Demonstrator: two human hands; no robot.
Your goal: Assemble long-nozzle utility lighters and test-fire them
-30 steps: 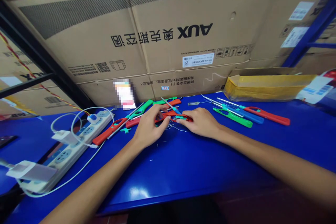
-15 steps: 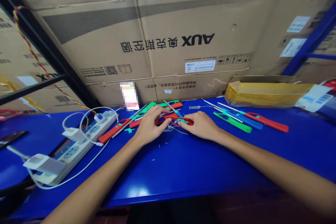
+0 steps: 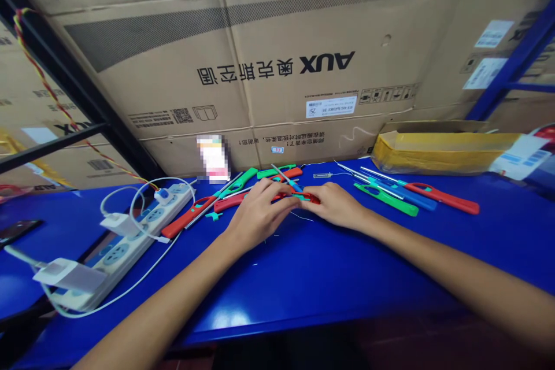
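Observation:
My left hand (image 3: 260,214) and my right hand (image 3: 333,205) meet over a red plastic lighter handle (image 3: 309,198) with a teal insert, gripping it from both sides. The left hand hides most of the handle. Several long-nosed utility lighters lie around them: a red one (image 3: 187,217) and a green one (image 3: 236,182) to the left, with a green one (image 3: 385,199), a blue one (image 3: 411,196) and a red one (image 3: 442,198) to the right. A thin wire (image 3: 301,217) curls out just below my right hand, and a small teal part (image 3: 213,215) lies near the left lighters.
The glossy blue workbench (image 3: 329,283) runs in front, with its edge near me. A white power strip (image 3: 117,257) with plugged-in chargers lies at left, beside a phone (image 3: 17,230). Large AUX cartons (image 3: 277,52) stand behind, and a yellow-taped box (image 3: 437,153) sits at back right.
My left hand has closed in towards my right and now covers more of the red handle. The view has shifted slightly.

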